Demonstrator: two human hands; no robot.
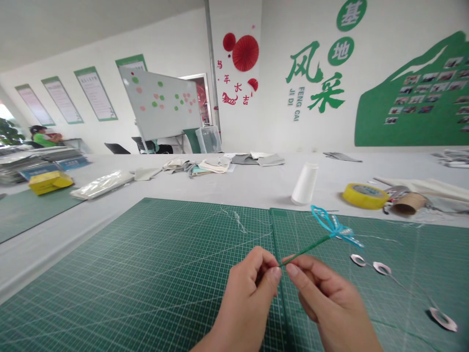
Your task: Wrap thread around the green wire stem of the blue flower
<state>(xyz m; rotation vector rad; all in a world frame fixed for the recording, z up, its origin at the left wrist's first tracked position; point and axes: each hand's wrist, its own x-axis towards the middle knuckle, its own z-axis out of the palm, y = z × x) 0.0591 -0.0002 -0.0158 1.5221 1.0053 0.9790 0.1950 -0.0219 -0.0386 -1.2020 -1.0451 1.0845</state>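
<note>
A bright blue looped craft flower [332, 226] with pale beads or dots on some loops tops a thin green stem [306, 251]. It tilts up to the right above the cutting mat. My left hand [252, 288] pinches the stem's lower end between thumb and forefinger. Close beside it, my right hand [326, 296] has its thumb and fingers closed on the same stem, slightly higher up. Whether a loose strip is also in my fingertips I cannot tell. To the right lie several small pale pink rings [381, 268] joined by thin strands.
Green cutting mats [164, 264] cover the near table. Beyond them stand a white thread cone [305, 184], a yellow tape roll [365, 195] and a cardboard tube [408, 204]. Fabric pieces [208, 166], a plastic-wrapped pack [104, 184] and a yellow box [50, 182] lie farther off. A person sits far left.
</note>
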